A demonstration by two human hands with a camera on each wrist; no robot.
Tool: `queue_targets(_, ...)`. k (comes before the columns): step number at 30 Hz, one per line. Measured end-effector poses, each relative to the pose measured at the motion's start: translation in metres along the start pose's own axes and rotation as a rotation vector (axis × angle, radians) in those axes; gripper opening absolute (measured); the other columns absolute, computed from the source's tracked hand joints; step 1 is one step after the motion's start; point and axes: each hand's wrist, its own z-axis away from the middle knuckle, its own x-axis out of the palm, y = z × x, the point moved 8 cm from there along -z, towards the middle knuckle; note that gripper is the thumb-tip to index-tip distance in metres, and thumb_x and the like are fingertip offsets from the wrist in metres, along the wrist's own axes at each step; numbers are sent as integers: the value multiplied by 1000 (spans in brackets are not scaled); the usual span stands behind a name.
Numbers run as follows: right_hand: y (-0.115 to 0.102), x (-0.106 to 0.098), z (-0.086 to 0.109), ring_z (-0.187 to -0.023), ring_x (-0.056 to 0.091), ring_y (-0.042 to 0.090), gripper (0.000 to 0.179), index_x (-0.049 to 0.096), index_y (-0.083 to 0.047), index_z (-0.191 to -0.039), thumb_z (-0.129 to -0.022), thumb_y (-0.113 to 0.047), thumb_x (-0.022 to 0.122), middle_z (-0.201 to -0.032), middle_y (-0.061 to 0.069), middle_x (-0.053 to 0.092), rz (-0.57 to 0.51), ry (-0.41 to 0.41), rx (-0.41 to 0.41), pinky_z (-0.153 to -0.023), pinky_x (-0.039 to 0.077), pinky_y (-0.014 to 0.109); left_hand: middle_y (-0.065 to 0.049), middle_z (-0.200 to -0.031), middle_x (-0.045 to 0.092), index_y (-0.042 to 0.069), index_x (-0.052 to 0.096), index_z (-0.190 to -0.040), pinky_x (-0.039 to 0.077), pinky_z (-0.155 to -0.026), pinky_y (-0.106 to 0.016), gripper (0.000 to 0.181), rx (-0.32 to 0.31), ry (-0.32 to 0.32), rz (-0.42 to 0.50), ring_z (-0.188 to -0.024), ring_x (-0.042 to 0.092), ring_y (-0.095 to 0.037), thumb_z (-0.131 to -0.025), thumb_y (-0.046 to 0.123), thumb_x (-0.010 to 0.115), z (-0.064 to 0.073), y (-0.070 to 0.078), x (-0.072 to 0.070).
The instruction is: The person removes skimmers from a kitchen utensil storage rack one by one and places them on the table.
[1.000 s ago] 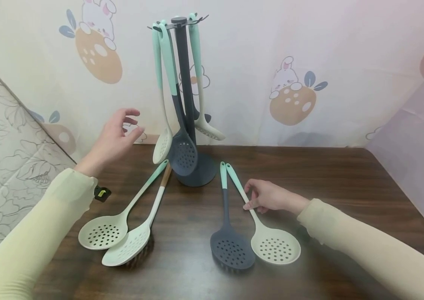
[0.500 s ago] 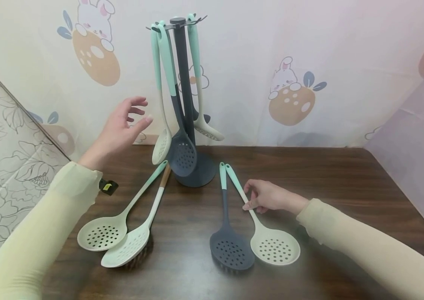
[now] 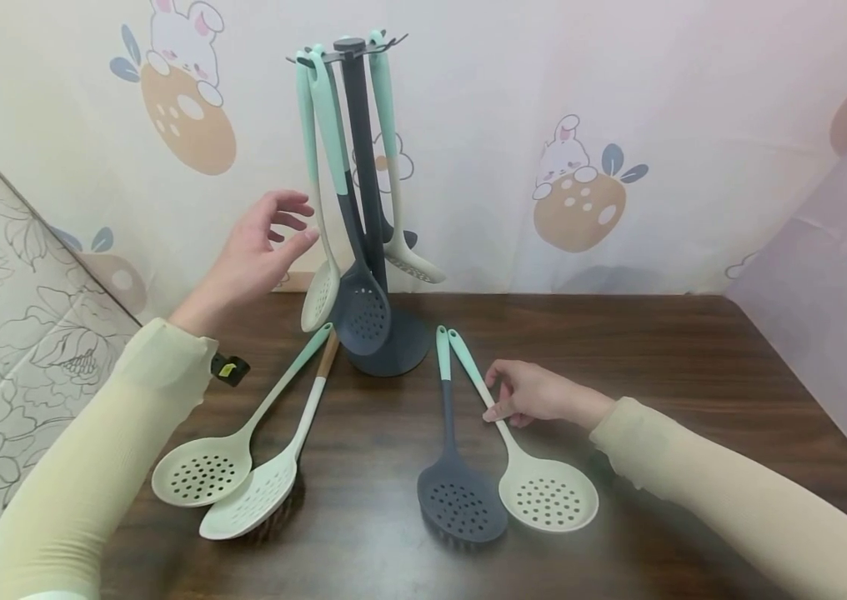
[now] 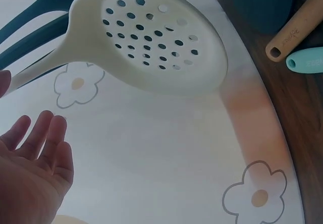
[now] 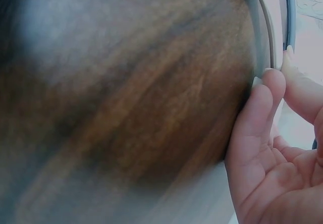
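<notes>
My left hand (image 3: 258,246) reaches up beside a hanging cream skimmer (image 3: 319,298) with a mint handle, thumb and fingers spread apart and holding nothing. In the left wrist view the skimmer's perforated bowl (image 4: 151,42) hangs past the fingers, and the thumb tip overlaps its shaft at the edge. A dark grey skimmer (image 3: 363,315) hangs just to its right on the black rack (image 3: 363,125). On the table my right hand (image 3: 532,393) pinches the shaft of another cream skimmer (image 3: 549,496) between thumb and fingers. A dark grey skimmer (image 3: 461,504) lies close beside that one.
At the left of the wooden table (image 3: 656,333) lie a cream skimmer with a mint handle tip (image 3: 202,473) and a white skimmer with a wooden handle end (image 3: 254,500), their bowls overlapping. Another cream skimmer (image 3: 414,263) hangs at the rack's right. A patterned curtain (image 3: 483,167) stands behind.
My left hand has moved up and to the right, close to the hanging cream skimmer's shaft. The right hand stays on its skimmer, and the view has shifted slightly.
</notes>
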Motion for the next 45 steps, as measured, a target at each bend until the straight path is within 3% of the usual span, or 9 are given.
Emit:
queue_targets(10,-1,0,0,-62,59,19,51,54,-6,-115,-78,-19,86,-75,8,59,-3,-1,6,-61,55,34,-9,-128,58,6,49,-136,41,-95,-46,46,-2,-9,-11,-115,55,-23,-99,31,60,-2,1,5)
queue_targets(16,-1,0,1,-61,58,19,50,54,-6,-114,-78,-17,86,-74,8,59,0,4,3,-61,55,34,-10,-115,62,4,56,-125,42,-94,-49,35,22,-2,-33,-109,56,-24,-99,27,60,-3,5,9)
queue_targets(20,-2,0,2,-61,58,19,50,54,-6,-114,-78,-16,86,-74,8,58,-6,6,2,-61,55,34,-8,-109,64,6,59,-119,43,-91,-44,30,28,-13,-48,-104,56,-22,-99,27,61,-3,6,12)
queue_targets(28,-3,1,3,-61,58,19,50,53,-5,-114,-78,-16,86,-74,8,59,-11,1,0,-60,55,34,-4,-106,65,8,60,-119,47,-85,-38,31,6,-50,-45,-99,58,-18,-97,28,66,-3,5,16)
queue_targets(36,-1,0,1,-61,58,19,51,53,-5,-115,-78,-17,86,-74,8,58,-12,3,3,-60,55,34,-4,-103,67,6,60,-117,46,-83,-37,26,36,-46,-37,-93,61,-17,-98,24,65,-3,10,15)
queue_targets(45,-1,0,1,-60,58,19,51,53,-5,-115,-78,-17,86,-74,9,58,-16,4,10,-60,55,34,-4,-103,68,5,61,-118,46,-81,-36,27,28,-45,-35,-91,62,-17,-98,23,65,0,9,13)
